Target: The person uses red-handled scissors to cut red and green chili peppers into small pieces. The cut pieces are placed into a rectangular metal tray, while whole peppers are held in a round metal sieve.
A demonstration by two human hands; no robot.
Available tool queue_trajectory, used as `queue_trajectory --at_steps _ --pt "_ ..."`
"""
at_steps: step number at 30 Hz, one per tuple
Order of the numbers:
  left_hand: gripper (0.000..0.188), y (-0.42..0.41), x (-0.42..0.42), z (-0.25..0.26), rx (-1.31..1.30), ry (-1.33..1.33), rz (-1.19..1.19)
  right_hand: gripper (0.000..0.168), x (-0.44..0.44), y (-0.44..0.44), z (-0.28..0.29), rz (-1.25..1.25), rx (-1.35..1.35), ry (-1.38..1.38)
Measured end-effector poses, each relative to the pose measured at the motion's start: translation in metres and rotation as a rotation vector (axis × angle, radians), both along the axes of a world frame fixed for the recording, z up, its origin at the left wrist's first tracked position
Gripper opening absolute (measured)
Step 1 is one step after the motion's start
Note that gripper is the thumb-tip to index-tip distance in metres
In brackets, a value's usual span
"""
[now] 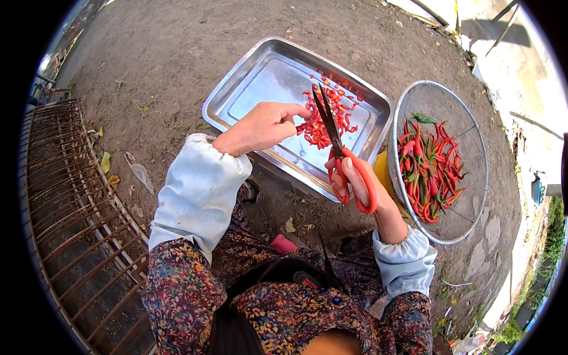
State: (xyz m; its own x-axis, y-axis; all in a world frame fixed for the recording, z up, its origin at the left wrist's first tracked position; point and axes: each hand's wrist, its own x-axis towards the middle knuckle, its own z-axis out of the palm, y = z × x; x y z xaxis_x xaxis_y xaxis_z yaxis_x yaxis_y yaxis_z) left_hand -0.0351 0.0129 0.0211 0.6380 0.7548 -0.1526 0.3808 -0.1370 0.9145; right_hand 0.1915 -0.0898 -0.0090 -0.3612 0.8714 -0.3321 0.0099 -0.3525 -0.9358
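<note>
My right hand [361,182] grips a pair of scissors [330,122] by its red handles, its dark blades slightly apart and pointing away from me. Over the near side of a rectangular stainless steel tray [253,84], my left hand [262,126] pinches a red chili pepper [301,128] between thumb and forefinger. Fingers hide most of that pepper. Chopped red chili pieces [321,135] lie in a loose heap on the tray's right half, partly behind the blades. Right of the tray, a round wire-mesh basket [461,186] holds whole red and green chili peppers [428,173].
The basket rests on something yellow [382,171], mostly hidden. Along the left lies a rusty metal-bar rack [84,230] on the dirt ground [177,49]. A plastic scrap [140,171] and dry leaves lie between the rack and me. Bright paving [532,80] runs along the right.
</note>
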Motion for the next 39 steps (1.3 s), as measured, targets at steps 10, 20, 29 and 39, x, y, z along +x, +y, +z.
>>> queue_trajectory --at_steps 10,20,29,39 --pt "0.036 0.000 0.003 0.002 0.011 -0.015 0.002 0.044 0.003 0.001 -0.001 0.048 0.251 -0.302" --pt "0.034 0.000 0.004 -0.001 -0.012 -0.040 0.008 0.044 -0.011 -0.003 0.005 0.016 0.039 -0.283" --pt "0.032 0.000 0.006 0.001 -0.110 -0.143 0.090 0.053 -0.007 -0.002 0.000 0.013 0.052 0.016" --pt "0.030 -0.002 0.010 0.001 -0.181 -0.176 0.107 0.049 -0.018 -0.004 0.006 -0.047 -0.010 -0.113"
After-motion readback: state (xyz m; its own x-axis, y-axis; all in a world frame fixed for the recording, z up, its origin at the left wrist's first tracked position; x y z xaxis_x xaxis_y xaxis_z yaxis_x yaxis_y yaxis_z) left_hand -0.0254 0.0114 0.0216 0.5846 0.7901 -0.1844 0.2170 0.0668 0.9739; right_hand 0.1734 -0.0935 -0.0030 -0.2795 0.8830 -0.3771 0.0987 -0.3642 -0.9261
